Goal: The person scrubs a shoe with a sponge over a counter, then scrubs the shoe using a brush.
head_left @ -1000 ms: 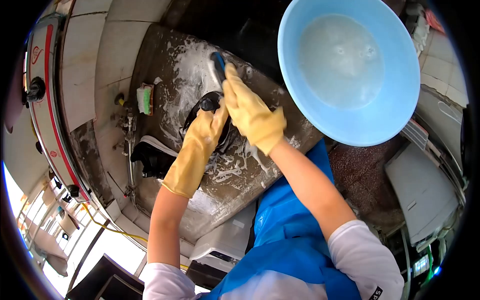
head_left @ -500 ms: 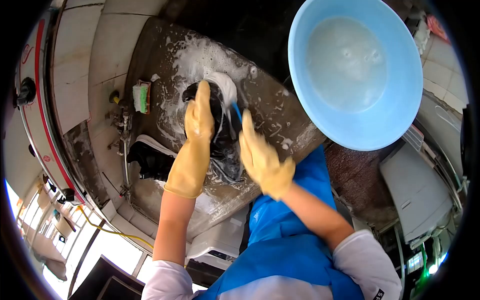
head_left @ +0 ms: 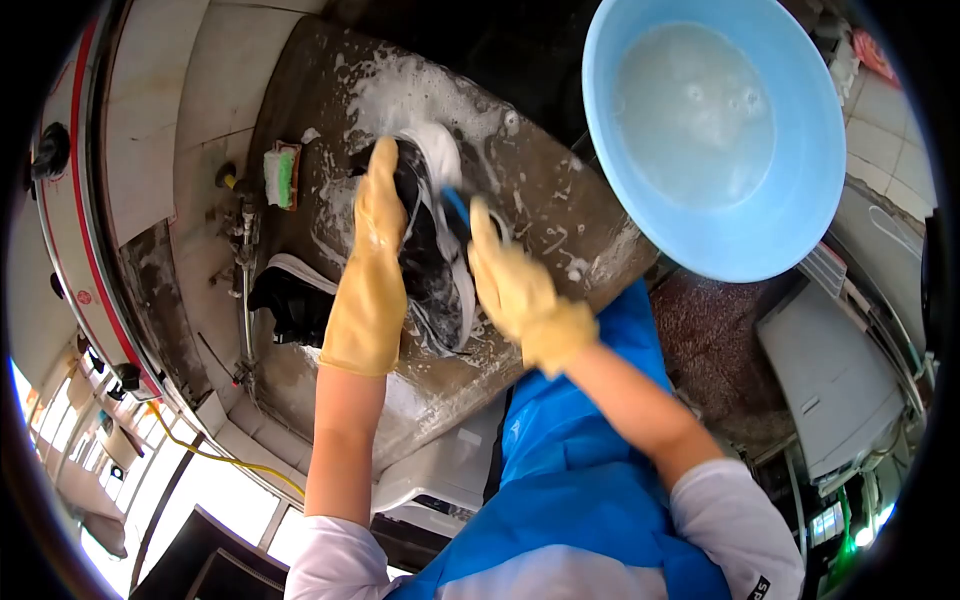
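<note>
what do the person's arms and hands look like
The left hand and right hand wear yellow gloves, apparently rubber, reaching past the wrists. The forearms are bare. The white sleeves are short; the right one carries a dark label with pale lettering.

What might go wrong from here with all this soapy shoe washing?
1. The black-and-white shoe might slide: it lies on a slab streaked with suds, with the gloved left hand against it.
2. The blue-handled brush in the gloved right hand could skid off the shoe, which looks wet.
3. Suds may drip over the slab's edge onto the blue apron close by.
</note>
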`<state>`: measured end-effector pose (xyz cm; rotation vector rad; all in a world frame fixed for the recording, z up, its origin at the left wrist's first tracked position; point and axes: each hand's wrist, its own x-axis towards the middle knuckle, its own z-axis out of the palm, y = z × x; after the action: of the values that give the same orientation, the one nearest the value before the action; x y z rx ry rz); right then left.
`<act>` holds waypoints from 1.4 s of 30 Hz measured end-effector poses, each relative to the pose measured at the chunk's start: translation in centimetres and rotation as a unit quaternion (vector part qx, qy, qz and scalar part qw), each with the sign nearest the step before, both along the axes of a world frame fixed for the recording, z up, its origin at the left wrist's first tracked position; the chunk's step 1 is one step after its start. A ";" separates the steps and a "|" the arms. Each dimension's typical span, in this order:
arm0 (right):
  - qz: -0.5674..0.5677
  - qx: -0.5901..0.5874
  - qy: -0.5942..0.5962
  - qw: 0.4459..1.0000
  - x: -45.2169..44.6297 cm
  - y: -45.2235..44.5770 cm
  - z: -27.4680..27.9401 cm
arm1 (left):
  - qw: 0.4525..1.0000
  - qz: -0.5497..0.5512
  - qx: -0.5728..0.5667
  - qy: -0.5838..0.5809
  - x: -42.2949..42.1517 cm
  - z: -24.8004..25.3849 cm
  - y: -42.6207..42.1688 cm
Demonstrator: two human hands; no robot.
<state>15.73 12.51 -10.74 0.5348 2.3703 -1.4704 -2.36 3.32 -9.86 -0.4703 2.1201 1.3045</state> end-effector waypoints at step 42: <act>-0.074 -0.025 0.213 0.974 -0.1 5.1 1.1 | 0.974 -0.045 0.112 0.191 -3.5 -6.7 -6.0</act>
<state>15.59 17.56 -9.64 0.4231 2.6499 -1.8648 -5.86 -2.73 -16.56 -0.0255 2.2245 1.6619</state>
